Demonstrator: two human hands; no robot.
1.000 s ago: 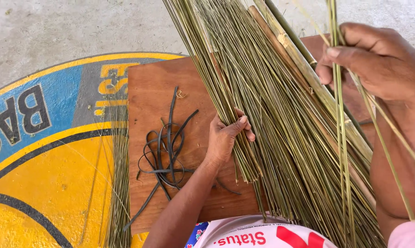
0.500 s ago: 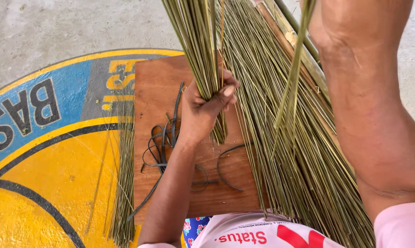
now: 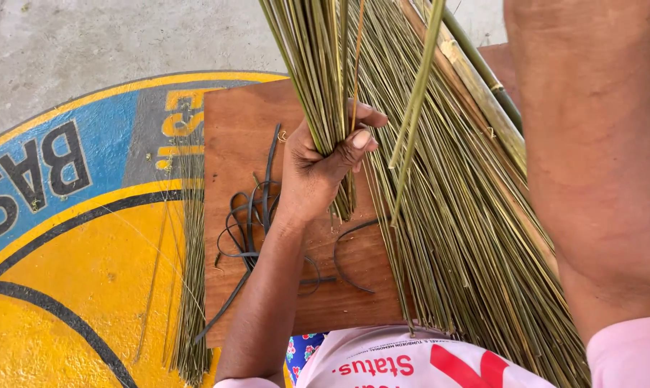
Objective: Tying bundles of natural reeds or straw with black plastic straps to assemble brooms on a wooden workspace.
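The left hand (image 3: 318, 169) clenched an upright bundle of green sticks (image 3: 314, 79) over the wooden board (image 3: 239, 129)'s far edge; the right hand's state could not be told.

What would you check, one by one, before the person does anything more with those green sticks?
1. Left hand has a firm grip on the small bundle of sticks: ok.
2. Bundle ends even below the fist: not ok, they stick out unevenly.
3. Right hand's grip: cannot tell, only the forearm shows.
4. Black strips within reach on the wooden board: ok.
5. Large fan of sticks kept separate from the held bundle: ok.
6. Loose sticks on the painted floor gathered: not ok.
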